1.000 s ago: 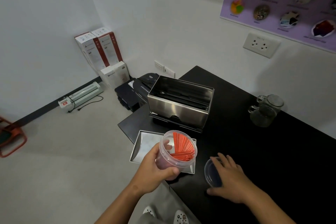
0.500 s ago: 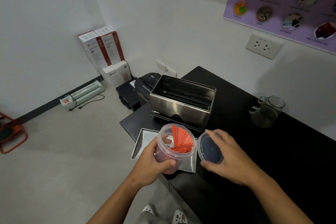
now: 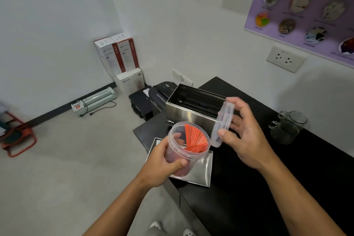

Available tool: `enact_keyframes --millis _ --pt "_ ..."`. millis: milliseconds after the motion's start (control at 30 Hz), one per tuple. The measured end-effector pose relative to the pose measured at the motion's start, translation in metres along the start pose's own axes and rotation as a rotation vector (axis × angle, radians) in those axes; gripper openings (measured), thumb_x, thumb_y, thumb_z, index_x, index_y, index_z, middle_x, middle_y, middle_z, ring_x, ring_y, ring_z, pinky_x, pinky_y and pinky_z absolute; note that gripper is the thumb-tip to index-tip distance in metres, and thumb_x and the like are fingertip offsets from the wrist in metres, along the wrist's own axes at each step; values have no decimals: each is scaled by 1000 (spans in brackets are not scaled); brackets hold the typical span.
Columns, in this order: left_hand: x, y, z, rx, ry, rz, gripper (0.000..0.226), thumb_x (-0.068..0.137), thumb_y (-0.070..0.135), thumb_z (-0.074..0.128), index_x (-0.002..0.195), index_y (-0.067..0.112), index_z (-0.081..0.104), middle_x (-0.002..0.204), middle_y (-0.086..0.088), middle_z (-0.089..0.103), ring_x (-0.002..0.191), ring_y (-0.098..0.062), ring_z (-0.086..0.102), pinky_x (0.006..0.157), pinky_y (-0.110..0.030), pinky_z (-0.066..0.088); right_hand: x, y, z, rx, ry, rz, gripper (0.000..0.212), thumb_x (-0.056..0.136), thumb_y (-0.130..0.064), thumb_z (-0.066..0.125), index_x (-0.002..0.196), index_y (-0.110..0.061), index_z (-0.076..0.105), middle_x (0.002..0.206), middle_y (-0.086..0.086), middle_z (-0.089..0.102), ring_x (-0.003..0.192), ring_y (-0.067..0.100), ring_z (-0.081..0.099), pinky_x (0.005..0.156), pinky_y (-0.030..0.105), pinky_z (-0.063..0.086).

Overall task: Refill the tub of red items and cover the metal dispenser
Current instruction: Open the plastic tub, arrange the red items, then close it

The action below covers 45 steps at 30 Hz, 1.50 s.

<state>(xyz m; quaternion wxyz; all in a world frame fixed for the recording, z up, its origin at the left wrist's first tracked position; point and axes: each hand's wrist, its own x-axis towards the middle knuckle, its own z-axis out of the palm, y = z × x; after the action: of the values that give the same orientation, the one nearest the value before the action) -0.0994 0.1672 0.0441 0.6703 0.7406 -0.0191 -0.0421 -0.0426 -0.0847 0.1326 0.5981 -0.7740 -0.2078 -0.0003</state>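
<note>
Tub (image 3: 183,151) open, red sticks (image 3: 195,139) inside; metal dispenser (image 3: 193,109) uncovered.

arms: both are showing bare from forearm to wrist, no sleeves | left hand (image 3: 164,161): wearing no glove, ring or watch | right hand (image 3: 247,136): likewise wearing nothing, fingers (image 3: 223,132) uncovered | legs: grey trousers are showing at the bottom edge | feet: wearing white perforated clog-type shoes (image 3: 188,232)

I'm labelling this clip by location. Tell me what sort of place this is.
Probably an office utility corner: a shredding poster on the wall, a paper shredder beside the black counter, and a laminator on the floor.
</note>
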Motion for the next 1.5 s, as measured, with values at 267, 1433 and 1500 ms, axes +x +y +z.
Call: enact_keyframes --millis 267,1433,1500 --pt "9 17 0 -14 3 78 88 71 78 79 142 31 57 130 5 74 125 -22 70 98 -23 55 14 -16 28 79 141 16 52 63 -77 81 94 -50 50 151 -15 46 133 16 58 98 43 58" --pt "26 73 -6 -163 195 -56 70 101 74 32 109 27 83 109 -8 83 106 -29 79 105 -63 55 18 -23 47 -164 -63 -279 66 82 -41 73 144 -27 53 149 -5 53 142 16 50 112 31 46" --pt "23 70 0 -219 244 -74 60 102 63 42 106 20 84 108 -14 82 107 -39 77 103 -64 55 15 -18 48 -121 -18 -260 64 83 -40 73 142 -25 55 146 -4 56 138 19 54 108 32 49"
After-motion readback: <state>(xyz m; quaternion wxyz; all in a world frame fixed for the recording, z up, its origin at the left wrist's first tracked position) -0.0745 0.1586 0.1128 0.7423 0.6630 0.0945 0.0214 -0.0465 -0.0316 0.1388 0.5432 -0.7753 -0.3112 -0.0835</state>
